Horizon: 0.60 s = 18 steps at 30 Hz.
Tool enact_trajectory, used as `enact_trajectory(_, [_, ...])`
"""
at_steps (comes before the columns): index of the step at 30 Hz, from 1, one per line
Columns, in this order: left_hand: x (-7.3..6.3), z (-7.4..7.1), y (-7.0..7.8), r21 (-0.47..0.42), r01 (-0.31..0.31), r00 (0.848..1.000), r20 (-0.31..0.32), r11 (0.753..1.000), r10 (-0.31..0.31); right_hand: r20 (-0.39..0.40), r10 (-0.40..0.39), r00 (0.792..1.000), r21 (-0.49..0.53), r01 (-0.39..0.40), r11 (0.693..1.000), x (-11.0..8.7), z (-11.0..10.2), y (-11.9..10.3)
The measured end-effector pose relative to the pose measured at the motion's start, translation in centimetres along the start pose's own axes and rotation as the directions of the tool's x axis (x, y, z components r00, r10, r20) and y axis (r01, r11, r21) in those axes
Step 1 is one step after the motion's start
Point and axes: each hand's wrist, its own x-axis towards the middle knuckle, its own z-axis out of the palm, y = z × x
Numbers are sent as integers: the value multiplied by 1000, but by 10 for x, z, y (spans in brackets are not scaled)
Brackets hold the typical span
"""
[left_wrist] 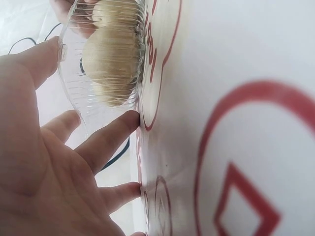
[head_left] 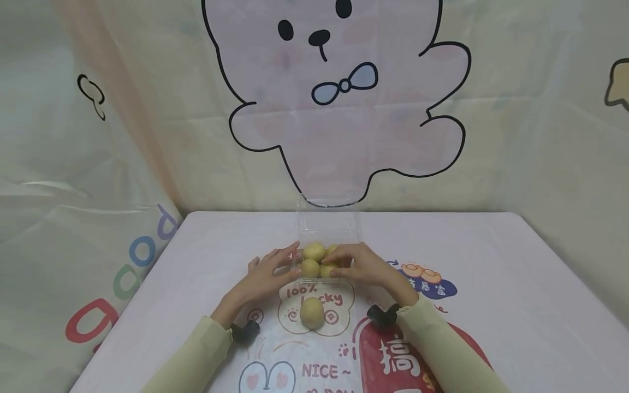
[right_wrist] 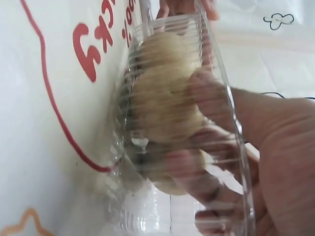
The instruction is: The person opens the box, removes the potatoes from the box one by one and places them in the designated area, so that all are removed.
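A clear plastic box [head_left: 321,280] with its lid [head_left: 329,221] tipped back holds several round, pale-yellow things [head_left: 310,268] that look like fruit or potatoes. My left hand [head_left: 270,273] spreads at the box's left side; in the left wrist view its thumb touches the rim and the other fingers are fairly straight. Reaching in from the right, my right hand [head_left: 361,265] curls thumb and fingers about a round yellow thing [right_wrist: 165,105] at the box's right end. The right wrist view is blurred, and the ribbed wall partly veils those fingers.
One more round yellow thing [head_left: 312,313] lies on the table in front of the box. The white table [head_left: 491,273] carries printed drawings and lettering. Behind it hangs a curtain [head_left: 516,136] with a cartoon bear.
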Motion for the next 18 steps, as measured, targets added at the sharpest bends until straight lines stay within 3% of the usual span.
enact_trajectory(7, [-1, -1, 2, 0, 7, 1000, 0, 1000, -7, 72, 12, 997, 34, -15, 999, 4, -4, 3])
enact_trajectory(18, [0, -1, 1, -3, 3, 1000, 0, 1000, -3, 113, 66, 991, -62, -59, 996, 4, -7, 1])
